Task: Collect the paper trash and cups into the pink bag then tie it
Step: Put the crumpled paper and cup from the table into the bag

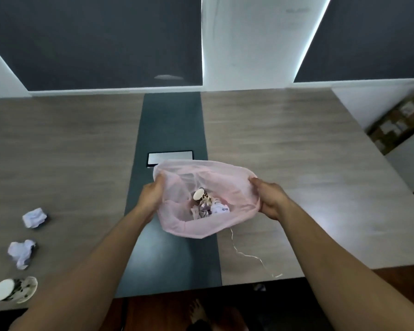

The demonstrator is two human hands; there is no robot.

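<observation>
A thin pink bag (225, 177) sits open-mouthed at the middle of the table. My left hand (152, 195) grips its left rim and my right hand (269, 199) grips its right rim, holding the mouth wide. Inside lie a patterned paper cup (200, 195) and crumpled white paper (220, 208). On the table's left lie two crumpled paper balls, one (34, 217) farther from me and one (22, 253) nearer. A patterned paper cup (12, 289) lies on its side near the front left edge.
The wooden table (285, 144) has a dark centre strip with a silver cable-box lid (169, 158) just behind the bag. A thin white string (249, 255) trails from the bag toward the front edge. A cardboard box (397, 123) stands on the floor at right.
</observation>
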